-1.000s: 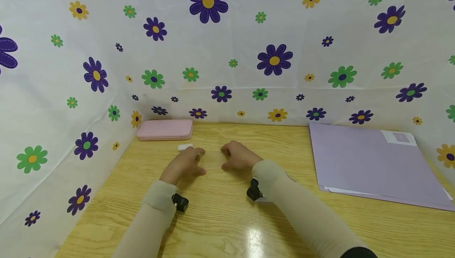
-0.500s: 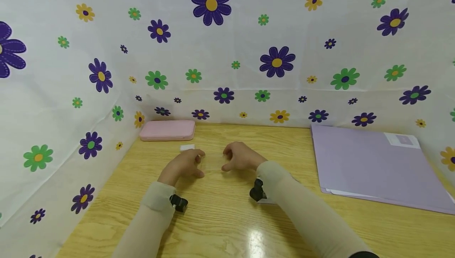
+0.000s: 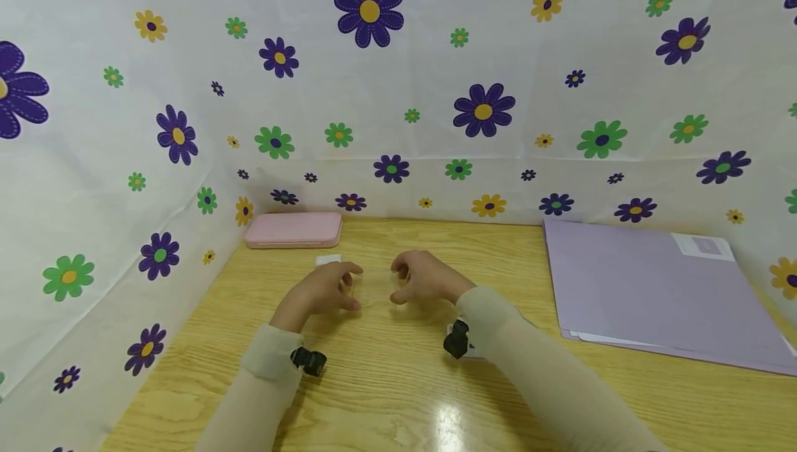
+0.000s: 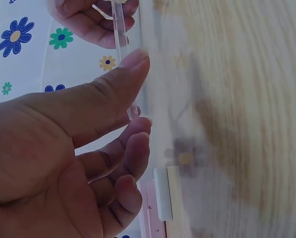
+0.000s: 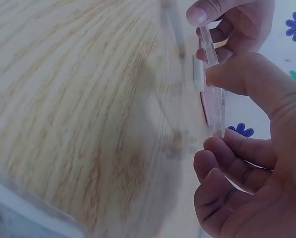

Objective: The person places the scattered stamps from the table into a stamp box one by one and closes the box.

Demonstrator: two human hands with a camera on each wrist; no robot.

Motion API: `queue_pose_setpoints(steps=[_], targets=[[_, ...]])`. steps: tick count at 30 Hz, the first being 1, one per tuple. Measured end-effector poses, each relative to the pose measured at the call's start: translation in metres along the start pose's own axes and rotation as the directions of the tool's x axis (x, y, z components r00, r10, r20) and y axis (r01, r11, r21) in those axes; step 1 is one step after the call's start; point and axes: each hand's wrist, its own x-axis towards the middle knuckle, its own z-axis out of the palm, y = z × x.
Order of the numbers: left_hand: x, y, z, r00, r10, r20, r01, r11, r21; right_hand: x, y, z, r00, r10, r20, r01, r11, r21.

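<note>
I am at the handling step: a clear flat piece [image 3: 375, 287] spans the gap between my two hands, and as far as I can judge it is raised over the table [image 3: 386, 396], since both wrist views show what look like its reflection and my shadow lying apart from it. My left hand [image 3: 320, 287] holds one end, thumb on the near edge and fingertips across on the far edge, the fingers bent and parted from the thumb by about the breadth of the piece. My right hand [image 3: 429, 279] mirrors it at the other end, also half curled, with thumb and fingertips bridging the piece from edge to edge, so neither palm closes on it. The grip looks light, and how hard I press I cannot tell. From here, I judge, any move calls for both hands to travel together and level, because the piece is slim and see-through and could tip or slip if one end gave way. Just beyond my left hand lies a small white block [image 3: 328, 259], near enough to be brushed by the knuckles, with the pink case [image 3: 294, 229] behind it. Below my right wrist a pale object [image 3: 472, 354] shows only in part, and the purple folder [image 3: 647, 286] lies well apart to the right.
</note>
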Motion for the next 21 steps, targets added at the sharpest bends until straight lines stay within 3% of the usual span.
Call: queue_pose_setpoints(steps=[11, 21], targets=[[-0.007, 0.009, -0.001, 0.998, 0.061, 0.007, -0.061, 0.998, 0.007, -0.019, 0.000, -0.004, 1.000, -0.017, -0.002, 0.017, 0.998, 0.053], [-0.016, 0.016, 0.005, 0.994, 0.103, -0.043, -0.104, 0.994, -0.018, -0.042, -0.005, -0.004, 0.999, 0.001, -0.046, 0.003, 0.996, 0.084]])
